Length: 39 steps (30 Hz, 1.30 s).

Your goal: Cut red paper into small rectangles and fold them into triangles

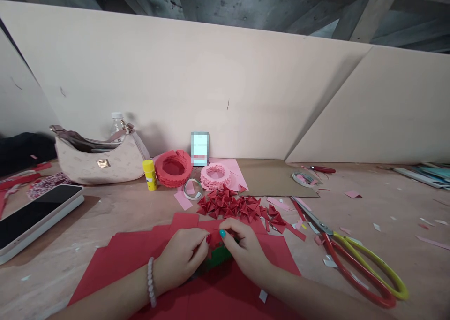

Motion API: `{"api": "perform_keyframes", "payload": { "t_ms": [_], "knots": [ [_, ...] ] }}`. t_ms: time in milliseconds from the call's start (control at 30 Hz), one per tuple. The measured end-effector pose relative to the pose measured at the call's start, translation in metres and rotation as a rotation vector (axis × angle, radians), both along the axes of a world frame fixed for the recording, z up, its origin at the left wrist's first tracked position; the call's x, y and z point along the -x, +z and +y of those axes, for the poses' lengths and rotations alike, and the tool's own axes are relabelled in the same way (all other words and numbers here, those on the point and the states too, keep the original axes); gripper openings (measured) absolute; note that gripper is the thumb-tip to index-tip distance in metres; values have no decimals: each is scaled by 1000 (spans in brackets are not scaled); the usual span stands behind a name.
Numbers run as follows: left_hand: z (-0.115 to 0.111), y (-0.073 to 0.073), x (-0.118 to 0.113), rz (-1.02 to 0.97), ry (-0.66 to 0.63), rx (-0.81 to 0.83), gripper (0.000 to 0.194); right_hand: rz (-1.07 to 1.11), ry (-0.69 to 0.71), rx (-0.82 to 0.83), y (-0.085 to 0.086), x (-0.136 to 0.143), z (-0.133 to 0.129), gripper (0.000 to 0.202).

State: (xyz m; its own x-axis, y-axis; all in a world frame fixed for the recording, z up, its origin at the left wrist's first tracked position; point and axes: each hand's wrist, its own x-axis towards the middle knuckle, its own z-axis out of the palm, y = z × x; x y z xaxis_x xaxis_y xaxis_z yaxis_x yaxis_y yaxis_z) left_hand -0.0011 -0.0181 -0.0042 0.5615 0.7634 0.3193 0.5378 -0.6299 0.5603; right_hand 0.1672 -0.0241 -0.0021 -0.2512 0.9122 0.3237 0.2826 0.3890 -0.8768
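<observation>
Flat red paper sheets point(225, 296) fill the bottom centre; over them, left hand point(183, 256) and right hand point(249, 253) pinch a small red paper piece point(215, 240) above a flat green strip point(218, 257).

Handbag point(84, 167): placed at the left of the table point(379, 186), a gold plate point(103, 163) fixed to its front
Bottle point(116, 125): half hidden behind the handbag, topped by a white cap point(117, 115)
Phone point(40, 219): laid face up near the handbag, unlit
White partition point(176, 85): marked by short dark strokes point(228, 104)
Concrete ceiling point(246, 5): crossed by beams point(374, 12)
</observation>
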Motion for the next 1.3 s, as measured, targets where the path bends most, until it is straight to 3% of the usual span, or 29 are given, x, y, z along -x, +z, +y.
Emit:
{"api": "perform_keyframes", "payload": {
  "t_ms": [200,433,667,867,1067,1300],
  "knots": [
    [-1,4,-2,29,-55,-39,26,-111,40,-111,1,3,-4,15],
    [-4,2,-1,16,-40,-149,28,-132,-14,-97,2,6,-5,14],
    [2,1,2,-85,103,-86,29,-147,-23,-83,0,4,-7,14],
    [0,0,1,-7,17,-105,27,-97,22,-82,1,3,-9,11],
    [-2,2,0,-53,10,-46,12,-247,37,-124,-4,4,-7,15],
    [-2,1,1,-18,-22,-71,9,-431,4,-258,-9,6,-8,13]
  ]
}}
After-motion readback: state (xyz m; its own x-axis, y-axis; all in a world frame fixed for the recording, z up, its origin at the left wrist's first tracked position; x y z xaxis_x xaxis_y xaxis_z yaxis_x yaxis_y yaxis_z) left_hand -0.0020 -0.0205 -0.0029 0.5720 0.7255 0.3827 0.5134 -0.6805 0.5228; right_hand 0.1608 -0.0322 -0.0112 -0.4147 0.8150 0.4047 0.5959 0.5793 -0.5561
